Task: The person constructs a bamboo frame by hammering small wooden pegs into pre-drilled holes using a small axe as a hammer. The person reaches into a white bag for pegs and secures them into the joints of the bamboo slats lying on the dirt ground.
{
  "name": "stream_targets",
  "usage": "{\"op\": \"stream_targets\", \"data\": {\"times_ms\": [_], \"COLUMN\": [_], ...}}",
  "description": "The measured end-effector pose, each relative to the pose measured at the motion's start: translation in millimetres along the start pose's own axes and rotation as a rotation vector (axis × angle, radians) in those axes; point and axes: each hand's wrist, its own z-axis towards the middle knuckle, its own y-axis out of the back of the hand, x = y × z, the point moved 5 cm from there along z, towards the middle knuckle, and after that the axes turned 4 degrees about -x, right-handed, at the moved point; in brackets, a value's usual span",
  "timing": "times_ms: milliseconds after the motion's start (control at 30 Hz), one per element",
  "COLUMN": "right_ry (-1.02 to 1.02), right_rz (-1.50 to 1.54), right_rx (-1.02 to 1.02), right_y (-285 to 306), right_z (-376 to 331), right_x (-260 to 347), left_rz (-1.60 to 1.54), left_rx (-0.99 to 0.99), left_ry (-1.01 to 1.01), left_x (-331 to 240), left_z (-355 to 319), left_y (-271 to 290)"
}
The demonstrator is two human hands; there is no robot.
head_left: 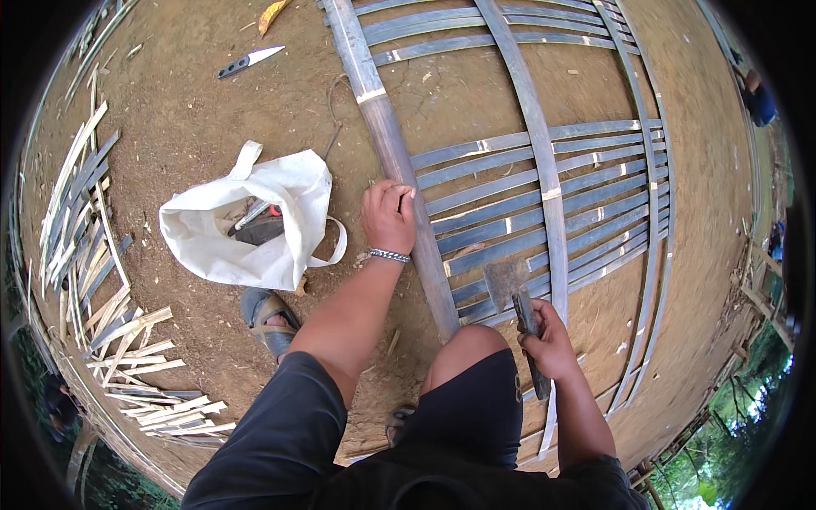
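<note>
Brown ground (161, 110) holds a bamboo frame (551, 195), a thick pole (392, 144) along its left side. The left hand (388, 218) rests curled against that pole, grip unclear; the right hand (551, 344) wraps a hatchet handle (526, 316), metal head (506, 280) over the slats (508, 225).

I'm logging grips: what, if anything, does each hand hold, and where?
The right hand holds a broad-bladed tool by its dark handle. The left hand is curled at the thick bamboo pole; whether it grips cannot be told.
</note>
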Motion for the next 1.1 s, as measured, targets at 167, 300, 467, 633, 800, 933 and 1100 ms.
{"op": "stream_targets", "data": {"times_ms": [167, 300, 467, 633, 800, 933, 1100], "right_ry": [0.053, 0.046, 0.018, 0.069, 0.103, 0.146, 0.104], "right_rz": [0.05, 0.09, 0.108, 0.086, 0.077, 0.063, 0.171], "right_rx": [0.039, 0.042, 0.078, 0.033, 0.041, 0.064, 0.18], "right_y": [-16.5, -29.7, -36.5, -42.8, -46.3, -53.1, -70.1], "right_z": [19.0, 32.1, 42.2, 45.5, 51.1, 59.5, 73.8], "right_x": [11.6, 21.2, 22.4, 24.9, 25.2, 31.4, 47.0], "left_rz": [0.041, 0.109, 0.037, 0.033, -0.009, -0.015, -0.019], "left_rx": [-0.031, 0.0, -0.033, -0.024, -0.045, -0.086, -0.083], "left_ry": [0.009, -0.017, -0.079, -0.085, -0.077, -0.054, -0.054], "left_x": [2.2, -2.1, 1.6, 2.7, 3.8, 6.6, 8.6], "left_z": [-2.2, -1.8, -2.8, -0.6, -1.3, -1.0, 1.0], "left_y": [-3.6, -7.3, -7.6, -7.6, -8.9, -8.7, -7.7]}}
